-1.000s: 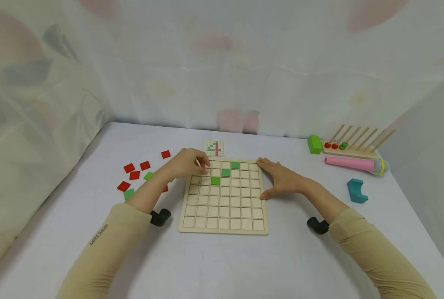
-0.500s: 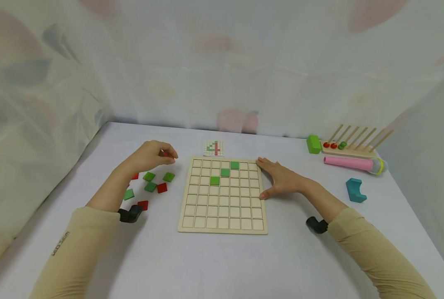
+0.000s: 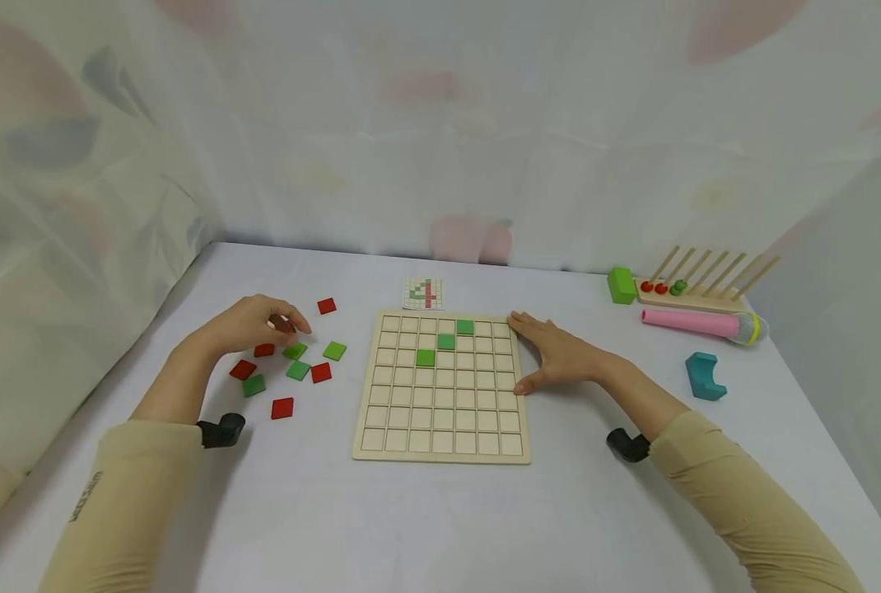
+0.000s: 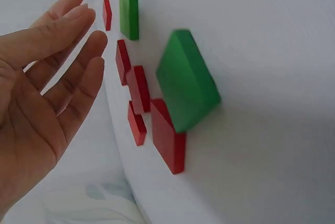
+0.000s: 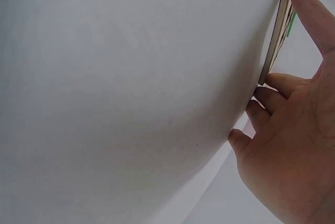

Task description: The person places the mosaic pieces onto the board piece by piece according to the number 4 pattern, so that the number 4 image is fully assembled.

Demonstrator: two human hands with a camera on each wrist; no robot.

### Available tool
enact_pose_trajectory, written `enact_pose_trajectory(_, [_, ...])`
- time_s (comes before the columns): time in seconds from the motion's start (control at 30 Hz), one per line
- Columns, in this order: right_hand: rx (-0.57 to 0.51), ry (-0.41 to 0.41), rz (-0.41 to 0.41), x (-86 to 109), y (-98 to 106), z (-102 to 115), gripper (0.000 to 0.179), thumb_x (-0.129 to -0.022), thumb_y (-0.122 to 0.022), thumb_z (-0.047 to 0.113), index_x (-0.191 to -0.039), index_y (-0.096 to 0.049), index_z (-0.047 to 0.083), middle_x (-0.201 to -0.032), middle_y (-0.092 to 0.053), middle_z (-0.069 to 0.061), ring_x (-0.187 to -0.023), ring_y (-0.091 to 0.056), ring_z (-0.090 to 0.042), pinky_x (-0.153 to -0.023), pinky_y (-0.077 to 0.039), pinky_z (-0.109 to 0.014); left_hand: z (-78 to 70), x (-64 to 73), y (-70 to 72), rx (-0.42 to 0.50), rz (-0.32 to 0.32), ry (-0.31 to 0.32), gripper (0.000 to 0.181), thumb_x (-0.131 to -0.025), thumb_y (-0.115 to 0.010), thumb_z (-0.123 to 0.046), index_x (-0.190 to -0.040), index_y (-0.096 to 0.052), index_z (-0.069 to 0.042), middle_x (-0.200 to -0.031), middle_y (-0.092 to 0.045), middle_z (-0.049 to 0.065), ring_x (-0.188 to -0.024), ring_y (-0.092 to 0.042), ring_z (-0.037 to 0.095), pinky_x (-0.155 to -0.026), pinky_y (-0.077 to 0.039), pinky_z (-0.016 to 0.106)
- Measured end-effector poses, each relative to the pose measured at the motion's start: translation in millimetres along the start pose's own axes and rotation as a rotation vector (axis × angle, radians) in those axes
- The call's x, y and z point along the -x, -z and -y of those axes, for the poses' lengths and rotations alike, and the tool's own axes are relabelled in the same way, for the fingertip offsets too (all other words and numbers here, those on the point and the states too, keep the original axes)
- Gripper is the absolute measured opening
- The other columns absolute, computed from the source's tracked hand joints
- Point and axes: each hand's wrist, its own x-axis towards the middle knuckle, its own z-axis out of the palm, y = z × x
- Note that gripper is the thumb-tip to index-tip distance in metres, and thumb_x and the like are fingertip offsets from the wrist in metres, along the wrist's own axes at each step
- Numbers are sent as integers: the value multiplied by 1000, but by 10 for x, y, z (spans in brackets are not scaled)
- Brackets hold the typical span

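I see the left hand [image 3: 251, 323] over the loose tiles on the left side of the white table [image 3: 440, 527]. It is empty, with its fingers loose and a bit bent. Under it and near it I see red tiles [image 3: 282, 408] and loose green tiles [image 3: 334, 352], all lying mixed up.

The wooden board [image 3: 444, 397] lies flat in the middle, with lots of little squares. I see three green squares [image 3: 445, 341] sitting in it, in a slanted line near the far side. The right hand [image 3: 559, 352] is spread wide, with its thumb and fingers touching the board's right edge.

Just past the board I see a small card [image 3: 423, 293] with a green and red 4. Far off to the right are a peg stand [image 3: 707, 297], a green block [image 3: 622, 286], a pink microphone [image 3: 692, 322] and a blue-green block [image 3: 704, 376].
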Motion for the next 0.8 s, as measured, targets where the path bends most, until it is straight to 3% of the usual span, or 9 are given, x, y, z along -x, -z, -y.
enact_pose_trajectory(0.4, [6,-1,-3,-9,-7,-9,118,-72,-81,54,-157,-18,3,-167,-13,-17,-156,-10,-36,-123,-10,-62,83,25,-71,26,21,20,28,-86,-67,-4,-112,-72,-12,-98,-61,11,-93,-51,24,-68,-50,29])
enact_pose_trajectory(0.8, [3,-1,-2,-6,-4,-14,117,-73,-81,53,-157,-18,3,-167,-13,-17,-156,-10,-36,-123,-10,-62,133,-32,-136,7,6,-8,25,-84,-69,-2,-107,-73,-11,-101,-65,12,-91,-55,24,-72,-50,25])
